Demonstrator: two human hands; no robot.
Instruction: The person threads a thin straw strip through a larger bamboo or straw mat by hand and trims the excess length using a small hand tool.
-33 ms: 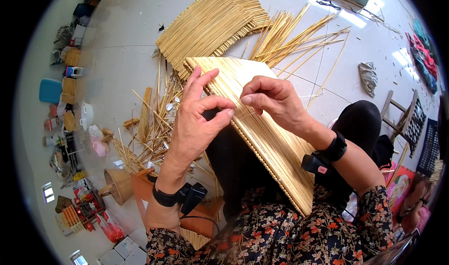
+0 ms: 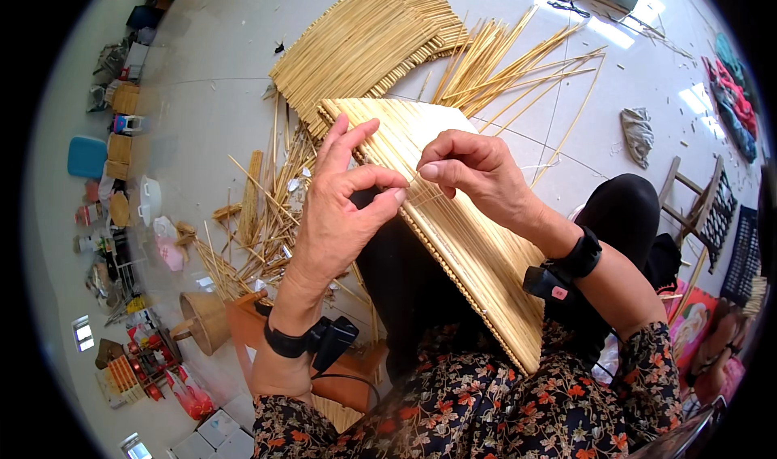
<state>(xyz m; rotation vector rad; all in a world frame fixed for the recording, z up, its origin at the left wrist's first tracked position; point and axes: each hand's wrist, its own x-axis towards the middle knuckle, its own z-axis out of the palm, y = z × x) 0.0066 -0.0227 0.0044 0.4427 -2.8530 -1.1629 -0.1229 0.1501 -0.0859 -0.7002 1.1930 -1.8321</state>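
Observation:
A stiff panel of straw-coloured stalks laid side by side [image 2: 477, 248] lies slanted across my lap. Over its left long edge, my left hand [image 2: 336, 192] pinches thumb and forefinger together, other fingers raised, on a fine thread. My right hand [image 2: 473, 167] is closed in a pinch just above the panel, close to the left fingertips. A thin pale thread [image 2: 419, 190] runs between the two hands, and more of it trails past the right hand. Whether a needle is in the right fingertips is hidden. Both wrists wear black bands with small devices.
Finished stalk panels [image 2: 356, 42] lie stacked on the tiled floor ahead, beside a loose bundle of stalks [image 2: 502, 66]. Broken stalks [image 2: 271, 208] litter the left. A wooden bucket [image 2: 206, 321] stands lower left, a small stool [image 2: 696, 200] at right, a grey cloth [image 2: 638, 135] nearby.
My right hand has shifted very slightly to the right. My left hand and the panel look the same.

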